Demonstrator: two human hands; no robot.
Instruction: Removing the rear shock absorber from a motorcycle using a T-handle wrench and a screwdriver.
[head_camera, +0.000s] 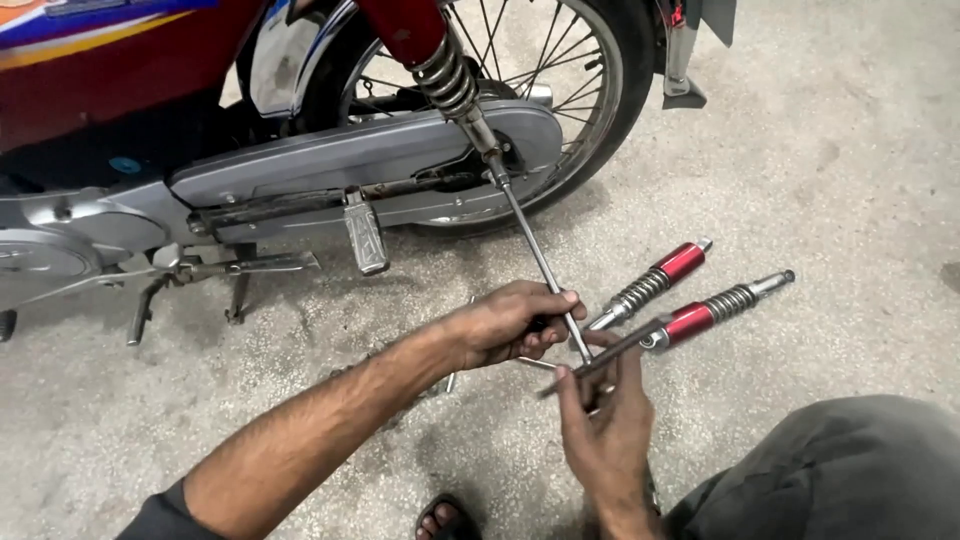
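Your left hand (515, 325) and right hand (605, 420) meet on the long wrench (535, 250), which runs toward eleven o'clock to the motorcycle (300, 150). Two shock absorbers (690, 295) lie on the floor (820, 180) at two o'clock, side by side.

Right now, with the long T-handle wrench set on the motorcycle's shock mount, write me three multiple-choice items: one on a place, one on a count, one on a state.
1. Where does the far end of the T-handle wrench sit?
A. At the lower mount of the fitted shock absorber
B. On the footpeg
C. On the rear tyre

2. How many loose red shock absorbers lie on the concrete floor?
A. One
B. Two
C. Four

3. What is the left hand doing?
A. Lying flat on the floor
B. Resting on the knee
C. Gripping the wrench shaft

Answers:
1 A: the shaft ends below the fitted shock's spring.
2 B: two lie side by side near the right hand.
3 C: its fingers wrap the shaft near the crossbar.
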